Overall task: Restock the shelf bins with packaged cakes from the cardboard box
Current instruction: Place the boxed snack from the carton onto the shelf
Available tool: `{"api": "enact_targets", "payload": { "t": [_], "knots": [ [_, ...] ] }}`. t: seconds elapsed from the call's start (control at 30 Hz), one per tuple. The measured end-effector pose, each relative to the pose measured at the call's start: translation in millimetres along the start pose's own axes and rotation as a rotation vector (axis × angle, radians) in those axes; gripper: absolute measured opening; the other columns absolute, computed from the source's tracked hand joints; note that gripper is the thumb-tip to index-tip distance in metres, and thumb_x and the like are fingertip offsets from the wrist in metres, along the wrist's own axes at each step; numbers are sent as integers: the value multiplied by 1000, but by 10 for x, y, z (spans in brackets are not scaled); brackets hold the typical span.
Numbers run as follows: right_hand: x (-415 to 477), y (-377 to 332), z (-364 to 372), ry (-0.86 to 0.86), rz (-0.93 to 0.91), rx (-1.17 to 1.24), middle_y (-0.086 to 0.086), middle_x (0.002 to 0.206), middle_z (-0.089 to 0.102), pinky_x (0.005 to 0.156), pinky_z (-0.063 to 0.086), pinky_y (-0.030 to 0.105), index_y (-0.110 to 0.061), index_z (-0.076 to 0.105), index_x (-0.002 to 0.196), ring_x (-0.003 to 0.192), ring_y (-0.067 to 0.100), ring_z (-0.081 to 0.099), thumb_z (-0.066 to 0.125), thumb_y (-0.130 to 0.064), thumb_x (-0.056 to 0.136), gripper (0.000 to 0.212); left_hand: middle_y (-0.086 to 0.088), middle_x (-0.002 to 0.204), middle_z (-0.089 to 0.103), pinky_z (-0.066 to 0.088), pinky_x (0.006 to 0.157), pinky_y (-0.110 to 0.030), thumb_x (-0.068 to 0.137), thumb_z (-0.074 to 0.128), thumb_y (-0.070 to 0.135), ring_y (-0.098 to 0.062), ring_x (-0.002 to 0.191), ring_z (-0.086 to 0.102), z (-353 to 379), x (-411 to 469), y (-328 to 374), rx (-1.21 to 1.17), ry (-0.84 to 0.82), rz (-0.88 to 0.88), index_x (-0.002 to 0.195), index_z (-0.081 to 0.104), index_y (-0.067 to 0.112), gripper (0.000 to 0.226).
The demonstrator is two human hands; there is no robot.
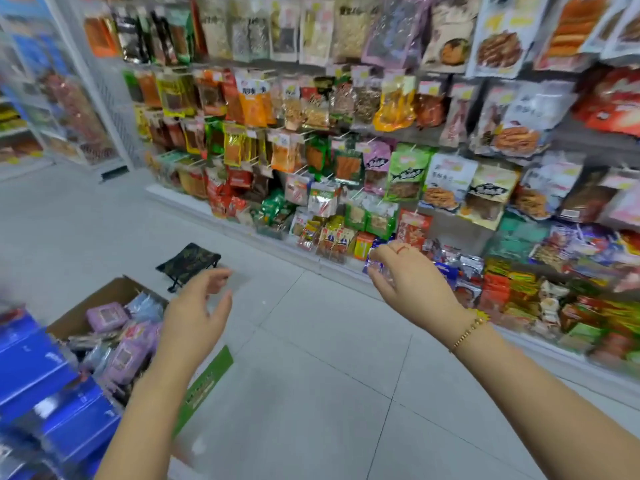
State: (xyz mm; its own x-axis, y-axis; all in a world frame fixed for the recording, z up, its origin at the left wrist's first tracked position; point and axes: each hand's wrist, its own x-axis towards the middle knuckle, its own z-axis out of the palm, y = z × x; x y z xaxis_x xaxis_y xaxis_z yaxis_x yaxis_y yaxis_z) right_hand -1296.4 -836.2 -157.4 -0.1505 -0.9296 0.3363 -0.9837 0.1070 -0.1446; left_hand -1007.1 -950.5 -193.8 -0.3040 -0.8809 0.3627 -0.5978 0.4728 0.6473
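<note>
Your right hand (pixel 412 282), centre frame, pinches a clear, blue-printed packaged cake (pixel 374 261); your left hand (pixel 197 310) hangs open, empty. Lower left, the cardboard box (pixel 100 299) holds purple-wrapped packets (pixel 105 317).

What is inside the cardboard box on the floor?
Purple packaged cakes and paler clear-wrapped packets are piled in the cardboard box. The bottom and lower layers are hidden under them, and the left hand and forearm cover its right edge.
</note>
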Motion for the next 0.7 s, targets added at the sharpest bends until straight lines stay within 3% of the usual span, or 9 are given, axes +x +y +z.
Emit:
{"api": "enact_targets", "payload": {
  "t": [0.17,0.43,0.53,0.7],
  "knots": [
    [1095,114,480,-22,-89,17,7,98,56,68,38,34,-11,55,109,90,26,53,51,-30,96,24,-3,105,65,45,85,-30,91,60,6,-16,95,60,309,793,-439,-49,85,-159,118,60,12,28],
    [3042,-106,1382,-76,-213,88,6,100,58,71,43,35,-14,55,109,93,25,54,49,-32,96,22,-3,104,66,47,89,-33,92,60,12,-17,97,61,451,2205,-1339,-50,161,-257,117,61,12,25],
    [3683,-332,1664,-111,-270,108,6,103,56,68,36,33,-13,54,114,91,23,53,49,-32,97,26,-1,102,64,45,88,-28,91,60,10,-14,93,59,411,2635,-1632,-41,177,-290,117,61,10,25],
    [4536,-700,2121,-182,-366,199,5,113,55,81,40,32,-16,53,120,106,23,51,49,-35,97,30,1,99,64,46,84,-28,89,63,9,-13,89,60,274,3142,-2049,14,238,-341,113,63,11,24]
  ]
}}
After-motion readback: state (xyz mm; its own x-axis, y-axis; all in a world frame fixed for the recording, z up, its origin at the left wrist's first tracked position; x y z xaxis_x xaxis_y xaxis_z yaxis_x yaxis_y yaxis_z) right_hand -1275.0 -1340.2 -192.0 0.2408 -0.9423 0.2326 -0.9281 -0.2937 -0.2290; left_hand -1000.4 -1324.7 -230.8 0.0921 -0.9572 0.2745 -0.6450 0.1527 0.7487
